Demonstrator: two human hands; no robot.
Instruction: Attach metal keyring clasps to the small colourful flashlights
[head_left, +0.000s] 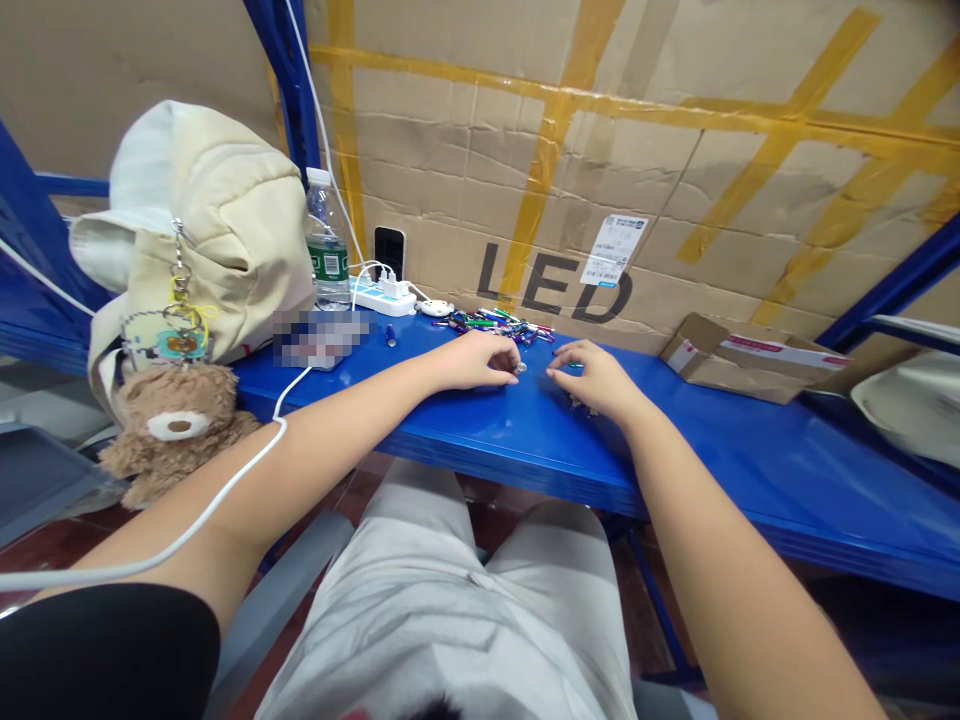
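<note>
Both of my hands are over the blue tabletop (495, 430). My left hand (480, 362) is closed in a pinch, with a small shiny, ring-like piece (521, 368) at its fingertips. Just to the right, my right hand (600, 382) has curled fingers with thumb and forefinger near each other. A bit of green shows between them, but what they hold is too small to tell. Small metallic bits (582, 404) lie under the right palm, partly hidden. Behind the hands is a pile of slim, shiny tube-like pieces (495, 323) in red, blue, green and purple.
A cream bag (232, 220) with a teddy bear charm (180, 425) stands left. Nearby are a water bottle (328, 255), power strip (382, 297) and phone (389, 254). A white cable (247, 490) crosses my left arm. An open cardboard box (750, 360) sits right.
</note>
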